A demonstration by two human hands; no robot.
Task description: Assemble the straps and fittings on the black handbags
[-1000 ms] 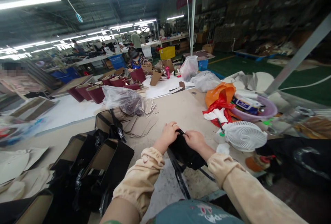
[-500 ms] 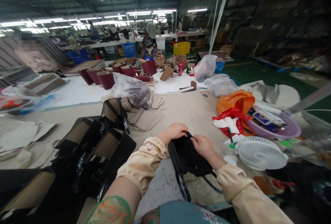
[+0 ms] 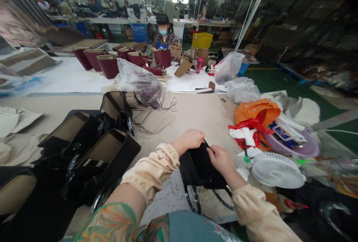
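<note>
A black handbag (image 3: 192,167) is held over the near edge of the table, its opening facing me and its plastic-wrapped handles hanging down. My left hand (image 3: 191,140) pinches the far rim of the bag. Close beside it, my right hand (image 3: 220,159) grips the same rim, thumb on top. The fingertips of both hands are partly hidden behind the edge. Left of my arm stand several more black bags (image 3: 123,148) with tan insides, some with wrapped handles.
Tan card pieces (image 3: 153,121) and a clear plastic bag (image 3: 140,81) lie ahead. Right are a white fan (image 3: 278,170), a purple basin (image 3: 307,145) and an orange bag (image 3: 256,110). Beyond, maroon bags (image 3: 107,66) stand before a seated person (image 3: 163,42); another person (image 3: 16,25) stands far left.
The view has tipped downward and shifted a little. Both hands keep their hold on the black bag's rim, and the bag has tilted slightly.
</note>
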